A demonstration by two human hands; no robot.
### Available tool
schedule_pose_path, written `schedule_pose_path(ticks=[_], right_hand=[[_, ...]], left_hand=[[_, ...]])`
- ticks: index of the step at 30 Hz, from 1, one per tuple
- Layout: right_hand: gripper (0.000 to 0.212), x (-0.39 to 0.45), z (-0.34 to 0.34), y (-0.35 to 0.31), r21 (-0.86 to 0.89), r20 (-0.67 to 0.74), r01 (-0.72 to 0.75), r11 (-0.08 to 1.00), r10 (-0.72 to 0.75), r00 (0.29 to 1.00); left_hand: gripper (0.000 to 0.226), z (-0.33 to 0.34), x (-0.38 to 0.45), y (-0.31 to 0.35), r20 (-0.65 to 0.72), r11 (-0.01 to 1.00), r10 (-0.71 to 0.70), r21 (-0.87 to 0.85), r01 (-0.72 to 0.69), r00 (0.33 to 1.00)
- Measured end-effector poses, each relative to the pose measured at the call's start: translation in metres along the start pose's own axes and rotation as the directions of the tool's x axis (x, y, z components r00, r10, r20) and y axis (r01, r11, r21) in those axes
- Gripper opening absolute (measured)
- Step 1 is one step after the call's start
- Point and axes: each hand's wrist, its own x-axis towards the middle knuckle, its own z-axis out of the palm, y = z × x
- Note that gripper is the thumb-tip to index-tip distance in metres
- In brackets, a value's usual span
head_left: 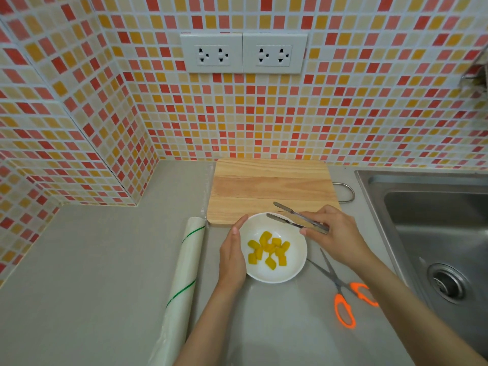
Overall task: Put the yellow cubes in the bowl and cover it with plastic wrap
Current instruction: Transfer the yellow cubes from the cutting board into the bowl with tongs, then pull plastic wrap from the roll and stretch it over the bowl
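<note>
A white bowl (287, 273) stands on the grey counter, just in front of the wooden cutting board (269, 186). Several yellow cubes (268, 250) lie in a loose heap inside it. My left hand (232, 254) cups the bowl's left rim. My right hand (335, 233) holds metal tongs (290, 219) over the bowl's upper right edge; the tong tips are apart and hold nothing. A roll of plastic wrap (182, 281) with green stripes lies on the counter to the left of the bowl.
Orange-handled scissors (343, 297) lie to the right of the bowl. A steel sink (435, 233) fills the right side. Tiled walls close off the back and the left. A wire loop (346, 192) pokes out beside the board.
</note>
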Motion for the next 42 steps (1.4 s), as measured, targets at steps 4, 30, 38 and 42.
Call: schedule_pose_path(ticks=[4, 30, 38, 42], right_hand=[[0.035, 0.017, 0.008, 0.016, -0.068, -0.046, -0.061, 0.996, 0.058, 0.997], [0.059, 0.034, 0.035, -0.014, -0.046, -0.375, -0.057, 0.997, 0.035, 0.926], [0.04, -0.059, 0.119, -0.137, 0.459, 0.097, 0.048, 0.887, -0.103, 0.99], [0.038, -0.077, 0.165, -0.151, 0.444, 0.417, -0.217, 0.869, 0.014, 0.909]], left_hand=[[0.038, 0.001, 0.0, 0.0, -0.01, 1.0, -0.001, -0.001, 0.001, 1.0], [0.066, -0.023, -0.001, 0.025, 0.032, 0.992, 0.0, 0.125, -0.004, 1.0], [0.049, -0.128, -0.016, 0.044, -0.206, 0.979, 0.074, 0.199, -0.033, 0.976], [0.054, -0.145, -0.041, 0.03, -0.173, 0.982, -0.147, 0.092, 0.165, 0.974]])
